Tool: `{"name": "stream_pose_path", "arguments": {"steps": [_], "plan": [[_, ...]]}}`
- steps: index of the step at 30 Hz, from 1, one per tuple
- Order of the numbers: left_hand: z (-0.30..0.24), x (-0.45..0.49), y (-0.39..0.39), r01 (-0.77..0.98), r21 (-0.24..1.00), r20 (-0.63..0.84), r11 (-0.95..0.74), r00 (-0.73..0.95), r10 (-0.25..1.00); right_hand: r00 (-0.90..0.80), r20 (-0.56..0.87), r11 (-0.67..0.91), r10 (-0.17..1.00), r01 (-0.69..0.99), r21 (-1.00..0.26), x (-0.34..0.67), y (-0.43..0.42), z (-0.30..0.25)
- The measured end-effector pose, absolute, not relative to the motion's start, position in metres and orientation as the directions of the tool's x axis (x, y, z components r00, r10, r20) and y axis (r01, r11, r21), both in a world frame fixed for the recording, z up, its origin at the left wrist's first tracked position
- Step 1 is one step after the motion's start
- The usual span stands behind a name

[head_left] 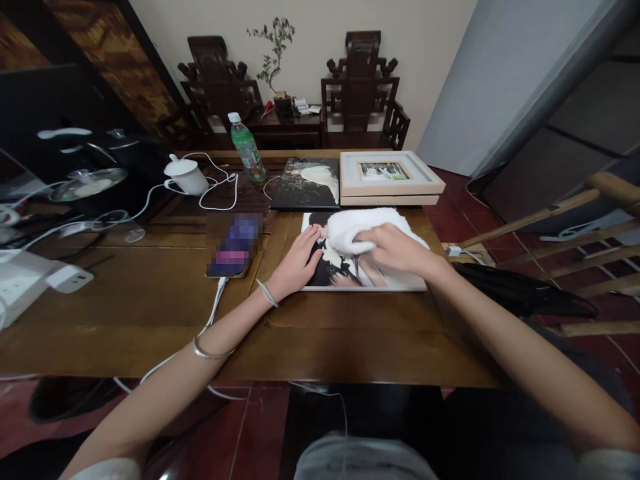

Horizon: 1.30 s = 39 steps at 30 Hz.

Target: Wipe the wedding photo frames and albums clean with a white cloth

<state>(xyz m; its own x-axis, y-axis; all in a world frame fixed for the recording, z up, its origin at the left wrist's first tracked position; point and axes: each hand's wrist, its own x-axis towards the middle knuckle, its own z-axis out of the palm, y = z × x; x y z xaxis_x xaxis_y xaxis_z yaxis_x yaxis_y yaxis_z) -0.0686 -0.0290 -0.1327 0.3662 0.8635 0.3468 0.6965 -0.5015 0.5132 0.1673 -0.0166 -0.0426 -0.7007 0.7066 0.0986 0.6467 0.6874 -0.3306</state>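
Head | left hand (295,262) flat on 1 photo panel (349,268) | right hand (393,248) clutching 1 white cloth (346,231) | 1 bottle (247,148)

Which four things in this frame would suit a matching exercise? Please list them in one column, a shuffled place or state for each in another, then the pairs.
Column 1
1. Fluffy white cloth
2. Rectangular phone with pixelated screen
3. Green-and-clear plastic bottle
4. Left hand

Column 2
A. White cap on top
B. On the left side of the flat, pale-edged photo panel
C. Held by the right hand
D. Plugged into a thin white cable

Pairs: 1-C; 2-D; 3-A; 4-B
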Motion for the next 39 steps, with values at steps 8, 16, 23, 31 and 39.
{"name": "stream_pose_path", "arguments": {"steps": [8,16,23,31,39], "plan": [[-0.130,-0.068,-0.032,0.695,0.524,0.340,-0.493,0.360,0.869,-0.647,0.142,0.648,0.749,0.672,-0.359,0.151,0.035,-0.046],[-0.135,-0.068,-0.029,0.696,0.521,0.346,-0.494,0.357,0.868,-0.691,0.178,0.714,0.700,0.673,-0.195,0.157,-0.082,-0.077],[-0.131,-0.066,-0.031,0.694,0.534,0.329,-0.482,0.355,0.875,-0.790,0.056,0.775,0.611,0.582,-0.246,0.166,-0.138,-0.068],[-0.134,-0.066,-0.029,0.704,0.519,0.335,-0.486,0.355,0.873,-0.654,0.095,0.657,0.751,0.723,-0.213,0.153,-0.040,-0.057],[-0.125,-0.062,-0.035,0.585,0.665,0.437,-0.464,0.199,0.877,-0.630,0.101,0.632,0.770,0.775,0.011,0.113,-0.017,-0.076]]}}
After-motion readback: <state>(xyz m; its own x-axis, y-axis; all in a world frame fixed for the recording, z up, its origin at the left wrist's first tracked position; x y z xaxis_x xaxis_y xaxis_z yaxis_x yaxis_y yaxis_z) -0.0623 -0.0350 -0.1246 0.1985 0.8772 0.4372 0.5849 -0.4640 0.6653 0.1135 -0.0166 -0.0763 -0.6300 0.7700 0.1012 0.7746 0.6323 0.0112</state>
